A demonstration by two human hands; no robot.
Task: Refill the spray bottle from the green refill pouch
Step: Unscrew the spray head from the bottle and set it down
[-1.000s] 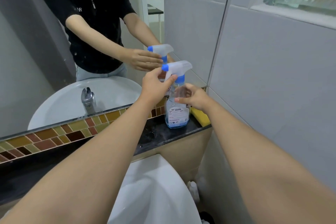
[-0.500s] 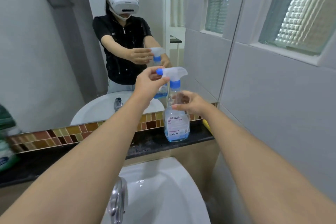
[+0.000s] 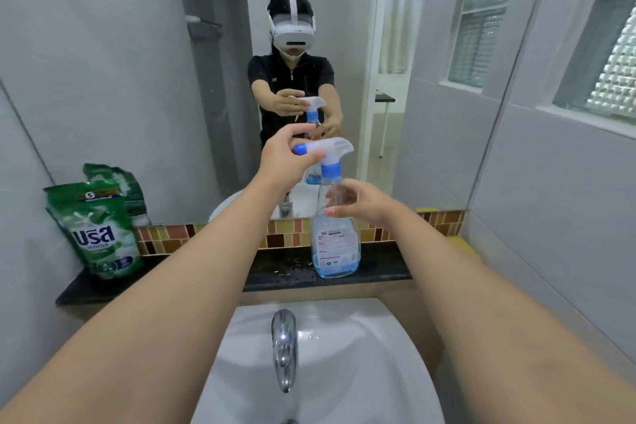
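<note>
A clear spray bottle (image 3: 335, 248) with a little blue liquid at its bottom stands upright on the black ledge (image 3: 206, 277) under the mirror. Its white trigger head (image 3: 332, 148) with blue nozzle and blue collar sits on top. My left hand (image 3: 287, 157) is closed on the trigger head from the left. My right hand (image 3: 361, 201) wraps the bottle's neck and shoulder from the right. The green refill pouch (image 3: 98, 229) stands upright at the ledge's far left, leaning on the wall, well away from both hands.
A white sink (image 3: 320, 365) with a chrome tap (image 3: 284, 348) lies below the ledge, between my arms. The mirror (image 3: 309, 62) behind the ledge reflects a person and the bottle. A tiled strip (image 3: 179, 239) runs along its base. A grey wall (image 3: 550, 200) and a window stand on the right.
The view has swung left and back, bringing the green pouch and the sink tap into sight. Both hands have kept their hold on the bottle, which still stands on the ledge.
</note>
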